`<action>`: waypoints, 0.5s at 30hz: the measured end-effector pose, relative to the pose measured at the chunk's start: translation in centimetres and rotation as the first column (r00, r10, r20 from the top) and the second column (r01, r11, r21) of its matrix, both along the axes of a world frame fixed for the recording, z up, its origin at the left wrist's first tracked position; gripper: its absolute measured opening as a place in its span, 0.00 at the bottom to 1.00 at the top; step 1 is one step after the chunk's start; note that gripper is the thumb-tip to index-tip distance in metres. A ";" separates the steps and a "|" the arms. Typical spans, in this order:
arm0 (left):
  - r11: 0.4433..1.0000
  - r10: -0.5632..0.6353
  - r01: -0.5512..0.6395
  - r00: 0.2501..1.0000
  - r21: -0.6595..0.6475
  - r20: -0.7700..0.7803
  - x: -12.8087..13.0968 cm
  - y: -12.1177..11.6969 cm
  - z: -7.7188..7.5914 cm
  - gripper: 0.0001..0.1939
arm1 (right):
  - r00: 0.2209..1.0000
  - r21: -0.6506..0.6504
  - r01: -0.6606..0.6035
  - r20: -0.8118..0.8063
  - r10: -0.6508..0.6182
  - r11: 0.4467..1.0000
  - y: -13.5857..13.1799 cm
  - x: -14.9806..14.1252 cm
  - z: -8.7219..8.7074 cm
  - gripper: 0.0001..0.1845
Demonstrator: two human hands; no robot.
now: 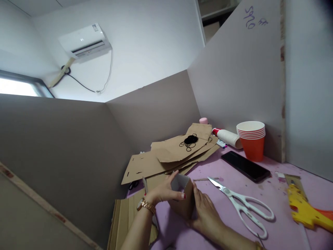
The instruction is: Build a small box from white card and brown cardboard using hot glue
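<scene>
A small open cardboard box (183,198) stands on the pink table top (229,222) near the front. My left hand (163,191), with a gold watch on its wrist, grips the box's left wall, thumb across the front and fingers over the rim. Against the box's right side lies my right hand (205,211), its fingers straight and held together. White-handled scissors (244,205) lie just to the right of my right hand.
Flat cardboard sheets (166,158) are piled behind the box, with black rubber bands (190,140) on top. A black phone (246,166), a stack of orange paper cups (252,139), a lying roll (229,138) and a yellow tool (304,205) sit to the right. Grey partition walls enclose the desk.
</scene>
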State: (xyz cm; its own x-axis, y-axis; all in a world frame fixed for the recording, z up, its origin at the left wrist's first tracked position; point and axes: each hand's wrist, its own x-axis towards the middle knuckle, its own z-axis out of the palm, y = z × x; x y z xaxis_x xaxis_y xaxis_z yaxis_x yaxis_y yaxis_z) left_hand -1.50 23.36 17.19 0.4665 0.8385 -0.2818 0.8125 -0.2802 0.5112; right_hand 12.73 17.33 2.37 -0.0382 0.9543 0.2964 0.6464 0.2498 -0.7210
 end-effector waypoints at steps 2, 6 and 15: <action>1.000 0.002 -0.002 1.000 -0.001 0.002 0.0 -0.1 0.0 0.58 | 1.000 -0.016 0.005 0.000 -0.005 1.000 0.0 0.0 0.1 0.60; 1.000 0.009 -0.009 1.000 0.002 -0.002 0.2 -0.2 0.2 0.58 | 1.000 -0.007 0.007 0.001 -0.006 1.000 0.0 0.0 0.2 0.57; 1.000 -0.008 0.008 0.999 -0.006 0.035 -0.1 0.0 0.1 0.59 | 1.000 0.017 0.024 0.001 -0.024 1.000 0.0 -0.3 -0.3 0.54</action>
